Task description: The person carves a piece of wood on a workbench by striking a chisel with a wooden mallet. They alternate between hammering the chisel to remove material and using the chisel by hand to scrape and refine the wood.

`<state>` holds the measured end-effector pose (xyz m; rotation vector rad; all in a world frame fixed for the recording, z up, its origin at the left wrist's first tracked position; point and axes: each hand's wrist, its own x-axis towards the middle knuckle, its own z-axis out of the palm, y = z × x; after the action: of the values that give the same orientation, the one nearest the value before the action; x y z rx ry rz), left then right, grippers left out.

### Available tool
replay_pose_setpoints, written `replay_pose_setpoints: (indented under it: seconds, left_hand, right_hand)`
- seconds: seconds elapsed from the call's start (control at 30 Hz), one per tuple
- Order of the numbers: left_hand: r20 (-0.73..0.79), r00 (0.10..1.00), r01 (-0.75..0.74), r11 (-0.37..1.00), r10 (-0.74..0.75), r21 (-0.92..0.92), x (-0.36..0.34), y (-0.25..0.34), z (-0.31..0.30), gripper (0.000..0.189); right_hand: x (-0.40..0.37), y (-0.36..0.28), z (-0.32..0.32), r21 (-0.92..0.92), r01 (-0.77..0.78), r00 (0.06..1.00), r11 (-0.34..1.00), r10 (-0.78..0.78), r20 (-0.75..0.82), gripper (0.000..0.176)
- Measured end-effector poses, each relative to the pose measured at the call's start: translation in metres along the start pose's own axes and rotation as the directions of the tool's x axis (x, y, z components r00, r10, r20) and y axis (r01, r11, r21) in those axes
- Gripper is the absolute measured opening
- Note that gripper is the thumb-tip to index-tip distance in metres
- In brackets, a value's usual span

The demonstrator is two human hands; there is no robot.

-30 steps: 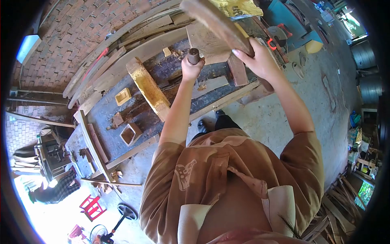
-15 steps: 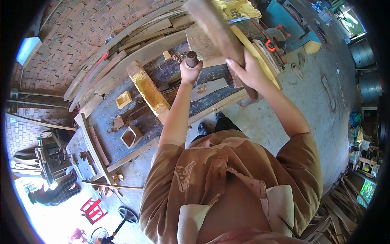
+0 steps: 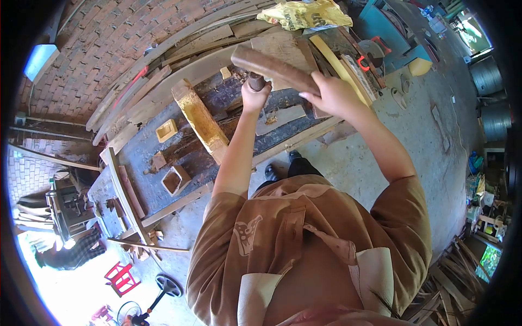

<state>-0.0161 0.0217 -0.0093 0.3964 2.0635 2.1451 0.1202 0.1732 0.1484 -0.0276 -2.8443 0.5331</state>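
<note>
Wrapped round an upright chisel's dark wooden handle [image 3: 256, 81], my left hand [image 3: 254, 100] is closed over the workbench; the blade is hidden below the fist. My right hand [image 3: 336, 96] grips one end of a thick wooden club [image 3: 277, 68], used as a mallet. The club's far end reaches left over the top of the chisel handle, touching or very close to it. A flat grey board [image 3: 281, 119] with wood chips on it lies by my left hand. Left of my forearm rests a hollowed yellowish wooden block [image 3: 198, 117].
The dark workbench [image 3: 138, 157] also bears a small square wooden box [image 3: 166, 130] and a hollow wooden block [image 3: 175, 180]. Long planks [image 3: 201, 41] lie along the brick wall. A yellow bag [image 3: 307, 15] sits at the back. A red stool [image 3: 122, 279] stands on the floor.
The club has swung down and left from its raised position to the top of the chisel handle. My left hand stays in nearly the same place.
</note>
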Motion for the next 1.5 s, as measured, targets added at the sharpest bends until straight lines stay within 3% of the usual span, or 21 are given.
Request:
replay_pose_setpoints:
  seconds: [0.13, 0.2, 0.23, 0.27, 0.33, 0.37, 0.53, 0.6, 0.67, 0.73, 0.77, 0.93, 1.03, 1.07, 1.13, 1.17, 1.2, 1.27, 1.33, 1.4, 1.5]
  left_hand:
    - [0.005, 1.000, 0.005, 0.999, -0.005, 0.053, 0.002, -0.008, -0.005, 0.018]
    - [0.003, 1.000, 0.005, 0.999, -0.005, 0.050, 0.002, -0.008, -0.004, 0.018]
    - [0.000, 1.000, -0.005, 0.999, 0.005, 0.052, 0.001, -0.005, -0.003, 0.018]
    - [-0.004, 1.000, -0.014, 0.999, 0.014, 0.053, 0.000, -0.002, -0.002, 0.018]
    - [-0.011, 1.000, -0.022, 0.998, 0.022, 0.061, -0.001, 0.001, -0.001, 0.018]
    - [-0.018, 0.999, -0.031, 0.997, 0.032, 0.070, -0.002, 0.002, -0.002, 0.017]
    - [-0.019, 0.999, -0.049, 0.996, 0.050, 0.080, -0.001, 0.004, -0.005, 0.013]
    - [-0.016, 0.998, -0.061, 0.994, 0.062, 0.095, -0.001, 0.002, -0.005, 0.012]
    - [-0.024, 1.000, 0.019, 0.996, -0.017, 0.082, 0.001, -0.003, -0.004, 0.017]
    - [-0.028, 1.000, 0.007, 1.000, -0.006, 0.026, -0.001, -0.001, -0.002, 0.017]
    - [-0.036, 0.999, -0.010, 1.000, 0.009, -0.030, -0.001, 0.000, -0.001, 0.016]
    - [-0.020, 1.000, -0.021, 0.999, 0.022, 0.040, 0.000, -0.002, -0.008, 0.011]
    - [-0.004, 1.000, 0.015, 0.999, -0.015, 0.046, 0.000, -0.002, -0.006, 0.013]
    - [0.000, 0.998, 0.059, 0.998, -0.059, 0.016, 0.001, -0.003, -0.006, 0.015]
    - [-0.013, 0.999, 0.030, 0.999, -0.030, -0.043, 0.000, -0.001, -0.002, 0.015]
    - [-0.027, 1.000, -0.001, 0.995, -0.002, -0.100, 0.000, -0.001, -0.002, 0.015]
    - [-0.026, 1.000, 0.001, 0.995, -0.003, -0.097, -0.001, -0.003, -0.005, 0.015]
    - [-0.047, 0.999, 0.014, 1.000, -0.013, 0.009, 0.003, -0.006, -0.008, 0.016]
    - [-0.028, 1.000, 0.005, 1.000, -0.005, -0.020, 0.003, -0.011, -0.007, 0.017]
    - [-0.035, 0.999, -0.012, 0.999, 0.014, 0.051, 0.003, -0.013, -0.007, 0.009]
    - [-0.037, 0.999, 0.037, 0.999, -0.038, -0.010, 0.005, -0.014, -0.006, 0.017]
  right_hand:
    - [0.008, 0.000, -0.011, -0.194, 0.040, 0.995, 0.980, -0.057, -0.082, 0.041]
    - [0.010, -0.006, -0.013, 0.005, -0.026, 0.940, 1.000, 0.026, -0.341, 0.042]
    - [0.010, -0.002, -0.008, 0.062, -0.004, 0.933, 0.998, 0.026, -0.359, 0.043]
    - [0.008, -0.002, -0.004, 0.061, -0.005, 0.933, 0.998, 0.026, -0.358, 0.043]
    - [0.003, -0.003, 0.001, 0.114, -0.008, 0.994, 0.993, 0.021, -0.110, 0.044]
    - [0.005, -0.004, 0.000, -0.056, -0.103, 0.981, 0.993, 0.111, 0.159, 0.045]
    - [0.012, 0.001, -0.009, -0.132, -0.070, 0.997, 0.989, 0.067, -0.029, 0.043]
    - [0.013, -0.004, -0.008, 0.052, -0.058, 0.960, 0.997, 0.070, -0.271, 0.043]
    - [0.008, -0.013, -0.007, 0.076, -0.089, 0.957, 0.993, 0.106, -0.270, 0.042]
    - [0.004, -0.018, -0.008, 0.148, -0.217, 0.969, 0.965, 0.195, 0.151, 0.047]
    - [0.004, -0.010, -0.001, -0.010, -0.171, 0.944, 0.985, 0.167, 0.286, 0.045]
    - [0.009, -0.013, -0.019, 0.025, -0.161, 0.984, 0.987, 0.159, 0.081, 0.045]
    - [0.012, -0.018, -0.007, 0.290, -0.033, 0.976, 0.957, 0.093, -0.195, 0.041]
    - [0.011, -0.018, -0.003, 0.289, -0.033, 0.976, 0.957, 0.092, -0.195, 0.041]
    - [0.007, -0.020, 0.003, 0.167, -0.080, 0.995, 0.983, 0.068, 0.077, 0.042]
    - [0.007, -0.010, 0.013, -0.041, 0.030, 0.993, 0.999, -0.025, 0.116, 0.042]
    - [0.008, -0.013, 0.009, -0.038, 0.028, 0.993, 0.999, -0.024, 0.116, 0.042]
    - [0.017, -0.017, -0.009, 0.010, -0.166, 0.965, 0.986, 0.161, 0.208, 0.042]
    - [0.019, -0.019, -0.012, 0.084, -0.169, 0.977, 0.982, 0.156, 0.145, 0.042]
    - [0.023, -0.020, -0.005, 0.303, -0.062, 0.978, 0.951, 0.118, -0.173, 0.044]
    - [0.019, -0.016, 0.012, 0.333, -0.071, 0.993, 0.940, 0.099, -0.069, 0.043]
